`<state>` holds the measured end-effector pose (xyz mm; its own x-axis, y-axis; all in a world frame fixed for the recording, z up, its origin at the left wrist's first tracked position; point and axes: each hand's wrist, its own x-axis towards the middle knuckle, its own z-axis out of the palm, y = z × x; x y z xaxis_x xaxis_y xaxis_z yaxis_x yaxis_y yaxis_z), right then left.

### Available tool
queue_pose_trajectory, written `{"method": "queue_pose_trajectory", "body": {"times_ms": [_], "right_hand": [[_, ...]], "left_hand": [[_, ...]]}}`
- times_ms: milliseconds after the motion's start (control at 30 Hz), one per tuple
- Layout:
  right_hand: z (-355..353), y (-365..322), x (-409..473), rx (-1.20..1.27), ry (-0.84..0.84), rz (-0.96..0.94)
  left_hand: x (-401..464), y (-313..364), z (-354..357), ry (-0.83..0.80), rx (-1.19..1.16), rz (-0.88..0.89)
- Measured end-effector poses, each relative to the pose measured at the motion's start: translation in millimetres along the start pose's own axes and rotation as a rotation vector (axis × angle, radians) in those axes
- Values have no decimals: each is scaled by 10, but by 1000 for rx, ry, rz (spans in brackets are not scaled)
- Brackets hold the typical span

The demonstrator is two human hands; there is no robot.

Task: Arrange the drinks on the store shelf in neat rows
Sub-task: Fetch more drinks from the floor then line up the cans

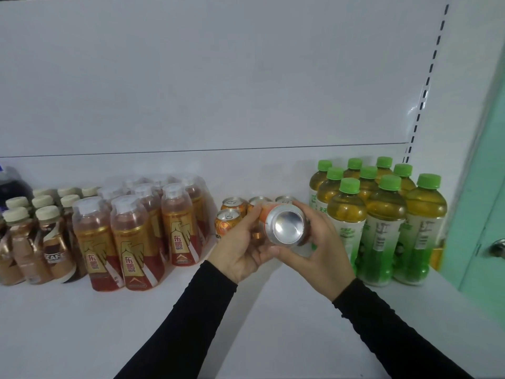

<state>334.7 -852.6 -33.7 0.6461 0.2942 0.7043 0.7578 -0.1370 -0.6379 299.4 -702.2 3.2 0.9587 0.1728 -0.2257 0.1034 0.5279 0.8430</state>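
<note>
Gripping an orange can (284, 228) tipped bottom-toward-camera above the shelf (136, 324), both hands wrap its sides: left hand (240, 250), right hand (322, 255), fingers closed. Rigid, smooth, probably slippery; best held around the wall.

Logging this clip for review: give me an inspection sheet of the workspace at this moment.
Surface: white shelf, bare at the front.
Job's things: orange can held on its side, base toward the camera; more cans upright behind; green-capped bottles in rows at right; gold-labelled bottles and coffee bottles at left.
Clutter: nothing seen.
Grippers: left hand and right hand both grip the can.
Cables: nothing seen.
Surroundings: white back panel; teal door at right.
</note>
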Motion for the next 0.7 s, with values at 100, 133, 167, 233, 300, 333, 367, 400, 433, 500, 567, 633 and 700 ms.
{"method": "queue_pose_trajectory", "body": {"times_ms": [100, 133, 167, 233, 300, 333, 367, 400, 433, 500, 567, 633, 700], "right_hand": [[-15, 22, 1, -21, -3, 26], [-20, 24, 0, -26, -3, 30], [-21, 22, 1, -32, -2, 30], [-14, 14, 7, -49, -4, 13], [0, -2, 9, -71, -8, -18], [8, -5, 7, -76, -12, -32], [16, -8, 1, -78, -20, -45], [24, -8, -7, -81, -27, -57], [31, -3, -15, -86, -30, -67], [45, 2, -30, -91, -31, -78], [49, -3, -42, -85, -37, -81], [40, -18, -51, -65, -59, -78], [19, -36, -67, -47, -76, -36]], "left_hand": [[31, -22, 2, -5, -22, -24], [41, -27, -5, -9, -36, -34], [43, -30, -9, -15, -53, -46], [72, -40, -37, -32, -77, -63], [64, -41, -49, -74, -64, -77], [72, -40, -63, -102, -49, -86], [75, -37, -74, -138, -36, -97], [80, -32, -91, -164, -26, -102], [88, -29, -110, -184, -20, -105], [112, -37, -151, -200, -36, -110], [122, -51, -181, -202, -52, -106], [80, -36, -156, -157, -32, -73], [42, -24, -131, -89, -11, -10]]}}
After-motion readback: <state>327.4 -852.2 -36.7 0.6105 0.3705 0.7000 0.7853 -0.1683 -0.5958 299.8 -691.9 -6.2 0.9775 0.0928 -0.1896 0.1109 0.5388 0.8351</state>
